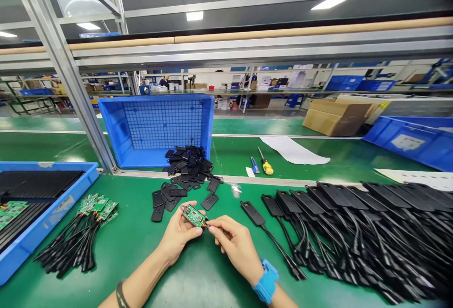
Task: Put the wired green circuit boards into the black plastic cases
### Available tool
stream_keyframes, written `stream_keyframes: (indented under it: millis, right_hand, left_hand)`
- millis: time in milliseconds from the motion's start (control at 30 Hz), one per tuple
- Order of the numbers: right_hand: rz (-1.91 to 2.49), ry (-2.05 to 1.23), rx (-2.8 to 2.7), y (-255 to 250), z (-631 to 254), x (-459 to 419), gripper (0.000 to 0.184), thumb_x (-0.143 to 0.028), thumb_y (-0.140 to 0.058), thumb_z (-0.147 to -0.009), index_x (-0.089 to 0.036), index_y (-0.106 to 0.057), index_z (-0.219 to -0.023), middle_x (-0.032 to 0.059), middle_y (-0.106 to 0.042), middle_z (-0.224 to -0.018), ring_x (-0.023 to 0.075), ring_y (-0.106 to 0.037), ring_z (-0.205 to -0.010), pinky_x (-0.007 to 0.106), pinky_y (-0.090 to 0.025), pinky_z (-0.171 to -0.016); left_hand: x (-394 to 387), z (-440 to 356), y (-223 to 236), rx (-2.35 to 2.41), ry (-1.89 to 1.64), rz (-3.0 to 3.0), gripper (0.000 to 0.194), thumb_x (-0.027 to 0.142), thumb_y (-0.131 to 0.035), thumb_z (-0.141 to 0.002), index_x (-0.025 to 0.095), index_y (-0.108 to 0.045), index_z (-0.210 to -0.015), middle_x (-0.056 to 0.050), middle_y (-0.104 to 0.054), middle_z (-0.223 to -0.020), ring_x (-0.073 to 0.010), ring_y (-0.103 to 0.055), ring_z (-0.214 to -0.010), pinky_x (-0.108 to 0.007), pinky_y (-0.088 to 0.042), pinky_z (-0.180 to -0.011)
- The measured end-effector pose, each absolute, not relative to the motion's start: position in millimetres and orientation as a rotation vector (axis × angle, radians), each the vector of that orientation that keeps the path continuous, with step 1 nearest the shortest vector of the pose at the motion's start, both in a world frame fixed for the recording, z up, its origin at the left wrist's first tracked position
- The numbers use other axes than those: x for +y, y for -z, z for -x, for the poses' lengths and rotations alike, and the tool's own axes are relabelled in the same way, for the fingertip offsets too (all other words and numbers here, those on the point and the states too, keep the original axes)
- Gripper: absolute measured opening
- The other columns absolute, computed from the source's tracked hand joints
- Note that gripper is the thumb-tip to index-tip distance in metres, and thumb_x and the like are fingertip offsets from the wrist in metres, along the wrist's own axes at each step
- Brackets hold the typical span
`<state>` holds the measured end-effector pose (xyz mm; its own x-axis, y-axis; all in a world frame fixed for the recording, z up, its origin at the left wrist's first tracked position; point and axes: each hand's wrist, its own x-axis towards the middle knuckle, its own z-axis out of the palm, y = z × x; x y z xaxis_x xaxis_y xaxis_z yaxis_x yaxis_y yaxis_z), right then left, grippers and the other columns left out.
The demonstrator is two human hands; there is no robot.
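Note:
My left hand (177, 235) grips a small black plastic case half with a green circuit board (194, 216) in it, component side up. At the board's right end my right hand (235, 244) pinches the cable with its coloured wires (205, 224); the fingertips partly hide it. Just beyond my hands lie loose black case pieces (210, 201) and a heap of them (189, 164). Left of my hands rests a bunch of circuit boards with black cables (88, 232). To the right, a closed black case with a cable (252, 213) lies beside many similar ones (339, 197).
A blue crate (208, 129) lies on its side behind the heap. Another blue tray (72, 199) stands at left. A utility knife (255, 165), a yellow screwdriver (267, 166) and white paper (295, 151) lie farther back. A metal post (67, 72) rises at left.

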<state>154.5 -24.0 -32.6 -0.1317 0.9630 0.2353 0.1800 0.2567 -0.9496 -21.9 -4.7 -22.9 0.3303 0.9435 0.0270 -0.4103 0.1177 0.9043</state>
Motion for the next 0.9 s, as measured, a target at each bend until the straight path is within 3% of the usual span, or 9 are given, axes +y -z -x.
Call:
stream_keyframes:
  millis: [233, 333, 433, 533, 667, 767, 900]
  right_hand:
    - [1.16, -1.021, -1.524, 36, -151, -24, 0.023, -0.04, -0.058, -0.084, -0.017, -0.063, -0.086, 0.0033, -0.06, -0.072, 0.0131, -0.058, -0.053, 0.019, -0.044, -0.04]
    - [1.191, -0.973, -1.6, 36, -149, -26, 0.018, -0.036, -0.058, -0.084, -0.018, -0.062, -0.084, 0.0025, -0.06, -0.071, 0.0137, -0.058, -0.055, 0.021, -0.045, -0.045]
    - [1.245, -0.702, -1.806, 36, -150, -27, 0.013, -0.031, -0.062, -0.083, -0.019, -0.062, -0.077, 0.0013, -0.059, -0.068, 0.0146, -0.055, -0.06, 0.023, -0.042, -0.056]
    - [1.29, -0.57, -1.904, 37, -149, -27, 0.019, -0.032, -0.061, -0.083, -0.019, -0.062, -0.069, 0.0009, -0.057, -0.064, 0.0144, -0.051, -0.06, 0.024, -0.037, -0.057]
    - [1.28, -0.94, -1.656, 40, -142, -24, 0.034, -0.039, -0.058, -0.083, -0.016, -0.061, -0.059, 0.0014, -0.056, -0.056, 0.0125, -0.05, -0.052, 0.022, -0.036, -0.052]
    - [1.215, -1.251, -1.4, 44, -136, -21, 0.038, -0.048, -0.06, -0.078, -0.013, -0.064, -0.063, 0.0032, -0.059, -0.055, 0.0127, -0.052, -0.048, 0.022, -0.04, -0.051]
    - [1.156, -1.313, -1.301, 50, -131, -21, 0.041, -0.052, -0.064, -0.074, -0.012, -0.068, -0.069, 0.0047, -0.061, -0.056, 0.0133, -0.054, -0.048, 0.022, -0.041, -0.051]
  left_hand:
    - [-10, 12, 23, 0.785, -1.137, -0.895, 0.042, 0.038, -0.066, -0.082, 0.014, -0.05, -0.113, -0.017, -0.062, -0.111, -0.0268, -0.059, -0.102, -0.041, -0.047, -0.089]
    - [-10, 10, 26, 0.841, -1.188, -0.883, 0.039, 0.04, -0.067, -0.081, 0.013, -0.053, -0.105, -0.016, -0.064, -0.105, -0.027, -0.061, -0.098, -0.04, -0.049, -0.086]
    - [-9, 9, 27, 0.88, -1.213, -0.915, 0.04, 0.041, -0.068, -0.079, 0.013, -0.052, -0.103, -0.016, -0.066, -0.099, -0.0262, -0.064, -0.092, -0.037, -0.052, -0.08]
    - [-9, 7, 26, 0.889, -1.224, -0.948, 0.044, 0.041, -0.069, -0.078, 0.014, -0.049, -0.105, -0.015, -0.066, -0.097, -0.0264, -0.064, -0.091, -0.036, -0.053, -0.078]
    - [-11, 6, 26, 0.863, -1.235, -0.957, 0.04, 0.04, -0.066, -0.081, 0.016, -0.046, -0.106, -0.014, -0.066, -0.101, -0.0265, -0.063, -0.097, -0.037, -0.052, -0.082]
    - [-13, 6, 27, 0.849, -1.266, -0.937, 0.037, 0.039, -0.065, -0.082, 0.016, -0.046, -0.104, -0.014, -0.065, -0.103, -0.0269, -0.062, -0.099, -0.037, -0.052, -0.082]
    - [-14, 6, 27, 0.823, -1.294, -0.849, 0.037, 0.037, -0.068, -0.08, 0.016, -0.047, -0.102, -0.015, -0.065, -0.103, -0.0279, -0.062, -0.099, -0.037, -0.052, -0.081]
